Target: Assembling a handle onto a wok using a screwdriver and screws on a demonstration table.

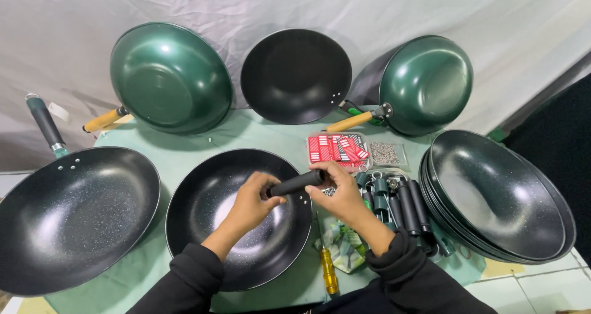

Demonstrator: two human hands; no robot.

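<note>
Holding the black handle (297,183) level over the wok (240,218) at the surface's near edge, both hands, left (251,203) and right (337,194), should stay closed on it.

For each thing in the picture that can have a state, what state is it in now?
left hand: gripping one end of the black handle.
right hand: gripping its other end.
black handle: loose, held over the middle wok.
middle wok: lying open side up, no handle fitted.
left wok: handle fitted.
stacked woks: nested, without handles.
two green woks: leaning on the backdrop, wooden handles on.
yellow screwdriver: lying unused.
</note>
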